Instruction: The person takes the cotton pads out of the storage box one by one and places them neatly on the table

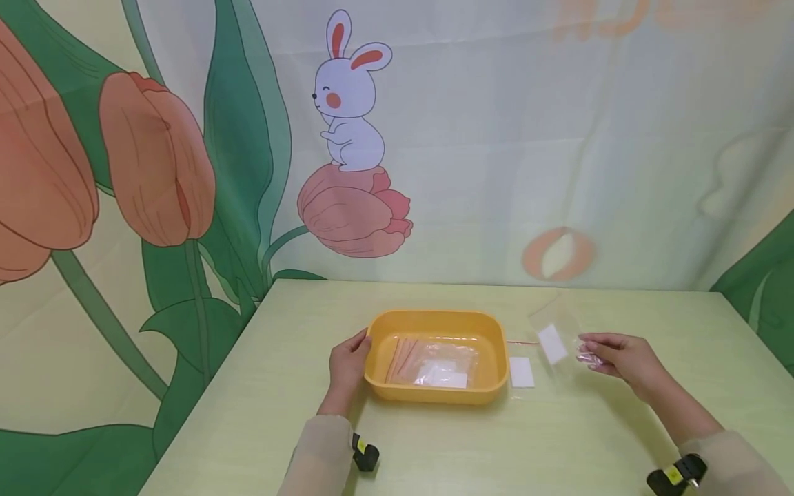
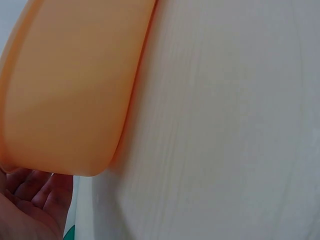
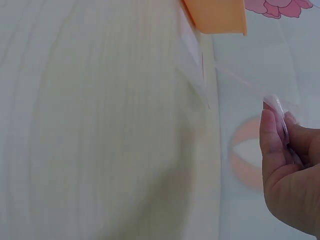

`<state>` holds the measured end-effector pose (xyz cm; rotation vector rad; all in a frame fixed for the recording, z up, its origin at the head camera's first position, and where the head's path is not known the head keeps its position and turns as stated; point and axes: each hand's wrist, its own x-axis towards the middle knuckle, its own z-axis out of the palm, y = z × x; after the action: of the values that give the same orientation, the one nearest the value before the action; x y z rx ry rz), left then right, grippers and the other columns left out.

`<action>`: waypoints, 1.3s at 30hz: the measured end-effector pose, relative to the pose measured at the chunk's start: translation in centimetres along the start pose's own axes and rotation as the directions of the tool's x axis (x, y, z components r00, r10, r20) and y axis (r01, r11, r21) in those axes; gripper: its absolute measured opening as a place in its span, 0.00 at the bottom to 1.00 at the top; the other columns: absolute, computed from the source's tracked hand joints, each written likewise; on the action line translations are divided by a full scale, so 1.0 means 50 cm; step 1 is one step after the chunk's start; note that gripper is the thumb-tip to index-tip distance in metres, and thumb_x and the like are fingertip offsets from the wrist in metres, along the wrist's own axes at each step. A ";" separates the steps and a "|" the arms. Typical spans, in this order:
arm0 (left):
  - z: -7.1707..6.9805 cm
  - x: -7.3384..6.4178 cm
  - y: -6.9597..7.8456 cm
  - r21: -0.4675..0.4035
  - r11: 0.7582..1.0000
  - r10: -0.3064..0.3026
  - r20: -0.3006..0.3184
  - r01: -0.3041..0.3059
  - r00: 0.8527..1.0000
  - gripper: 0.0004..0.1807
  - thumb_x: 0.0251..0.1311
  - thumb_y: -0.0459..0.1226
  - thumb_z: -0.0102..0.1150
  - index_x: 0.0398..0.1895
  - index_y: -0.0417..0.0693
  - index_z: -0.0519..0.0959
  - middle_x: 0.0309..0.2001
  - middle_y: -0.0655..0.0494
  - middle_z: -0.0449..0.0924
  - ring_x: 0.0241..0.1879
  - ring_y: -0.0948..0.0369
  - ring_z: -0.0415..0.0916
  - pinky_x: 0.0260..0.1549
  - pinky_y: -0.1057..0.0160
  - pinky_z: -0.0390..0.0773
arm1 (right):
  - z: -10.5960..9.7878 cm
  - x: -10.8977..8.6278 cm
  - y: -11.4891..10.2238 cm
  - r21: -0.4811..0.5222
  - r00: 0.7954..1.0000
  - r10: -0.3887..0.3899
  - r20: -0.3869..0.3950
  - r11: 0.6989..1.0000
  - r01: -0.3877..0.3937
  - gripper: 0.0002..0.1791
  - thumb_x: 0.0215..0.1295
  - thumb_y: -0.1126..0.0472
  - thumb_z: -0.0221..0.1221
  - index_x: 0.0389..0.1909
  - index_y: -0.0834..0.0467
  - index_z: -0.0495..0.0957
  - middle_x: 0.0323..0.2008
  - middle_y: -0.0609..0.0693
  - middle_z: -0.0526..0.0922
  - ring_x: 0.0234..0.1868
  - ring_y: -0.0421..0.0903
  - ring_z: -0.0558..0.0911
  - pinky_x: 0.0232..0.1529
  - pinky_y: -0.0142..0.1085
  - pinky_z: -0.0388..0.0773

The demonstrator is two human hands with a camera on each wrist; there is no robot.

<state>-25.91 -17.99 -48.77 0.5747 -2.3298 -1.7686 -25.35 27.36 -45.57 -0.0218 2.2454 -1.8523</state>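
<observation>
My left hand [image 1: 347,365] grips the left end of a yellow plastic tray [image 1: 434,395], thumb at the rim; the left wrist view shows the fingers outside the tray's end wall [image 2: 75,100]. Inside the tray lie several clear zip bags [image 1: 428,365] with pink seal strips and white labels. Off the tray's right side, my right hand [image 1: 626,362] pinches a crumpled part of a clear plastic bag with a white label [image 1: 551,344], held above the table. In the right wrist view, the bunched plastic [image 3: 277,112] shows between thumb and fingers of the right hand [image 3: 290,165].
Another clear bag with a white label [image 1: 522,372] and a pink strip lies on the table [image 1: 484,448] against the tray's right side. Behind the table's far edge hangs a printed cloth [image 1: 465,172] with tulips and a rabbit.
</observation>
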 end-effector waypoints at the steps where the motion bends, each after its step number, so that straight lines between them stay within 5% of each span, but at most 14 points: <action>1: 0.000 0.001 -0.001 0.000 1.000 -0.002 0.001 0.002 1.000 0.20 0.75 0.38 0.52 0.66 0.41 0.77 0.68 0.42 0.76 0.72 0.45 0.71 0.70 0.48 0.75 | -0.001 -0.003 0.003 0.016 1.000 0.008 -0.006 1.000 -0.008 0.16 0.77 0.67 0.53 0.59 0.66 0.81 0.35 0.29 0.87 0.37 0.30 0.88 0.40 0.26 0.88; 5: 0.001 0.004 -0.004 0.001 1.000 -0.006 0.002 0.006 1.000 0.21 0.75 0.38 0.53 0.66 0.41 0.77 0.68 0.42 0.76 0.72 0.45 0.70 0.70 0.48 0.75 | -0.005 -0.016 0.014 0.081 0.999 0.039 -0.023 0.996 -0.037 0.15 0.76 0.68 0.53 0.50 0.55 0.87 0.33 0.30 0.87 0.36 0.31 0.88 0.39 0.26 0.88; 19: 0.001 -0.001 -0.007 -0.005 1.000 -0.012 0.007 0.012 1.000 0.21 0.75 0.38 0.52 0.66 0.41 0.77 0.68 0.42 0.76 0.72 0.45 0.70 0.70 0.48 0.75 | -0.025 -0.033 0.042 0.159 0.990 0.133 -0.050 0.979 -0.124 0.13 0.76 0.71 0.51 0.47 0.60 0.86 0.31 0.36 0.88 0.33 0.33 0.89 0.38 0.27 0.89; 25: 0.000 0.003 -0.007 -0.005 1.000 0.000 0.006 0.000 1.000 0.20 0.75 0.38 0.53 0.65 0.41 0.77 0.68 0.42 0.77 0.72 0.45 0.71 0.70 0.48 0.75 | -0.031 -0.029 0.050 0.030 0.978 0.172 -0.113 0.985 -0.170 0.15 0.76 0.69 0.53 0.56 0.74 0.77 0.31 0.36 0.83 0.30 0.32 0.85 0.36 0.28 0.89; 31: 0.000 0.002 -0.005 -0.014 1.000 -0.002 0.006 0.002 1.000 0.20 0.75 0.38 0.54 0.65 0.40 0.78 0.68 0.42 0.76 0.72 0.45 0.70 0.71 0.48 0.75 | -0.041 -0.028 0.059 -0.114 0.974 0.185 -0.127 0.973 -0.200 0.19 0.75 0.66 0.55 0.58 0.78 0.73 0.31 0.36 0.83 0.30 0.32 0.82 0.34 0.30 0.89; 39: 0.001 0.004 -0.003 0.003 1.000 -0.006 -0.004 0.006 1.000 0.20 0.74 0.38 0.54 0.64 0.41 0.78 0.67 0.43 0.77 0.72 0.45 0.71 0.71 0.48 0.74 | -0.049 -0.027 0.068 -0.351 0.966 0.202 -0.160 0.903 -0.247 0.19 0.72 0.61 0.60 0.53 0.73 0.77 0.26 0.41 0.80 0.27 0.38 0.75 0.26 0.30 0.75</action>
<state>-26.10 -18.07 -48.96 0.5852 -2.3311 -1.7653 -24.02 30.66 -48.21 0.2816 2.5232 -1.3276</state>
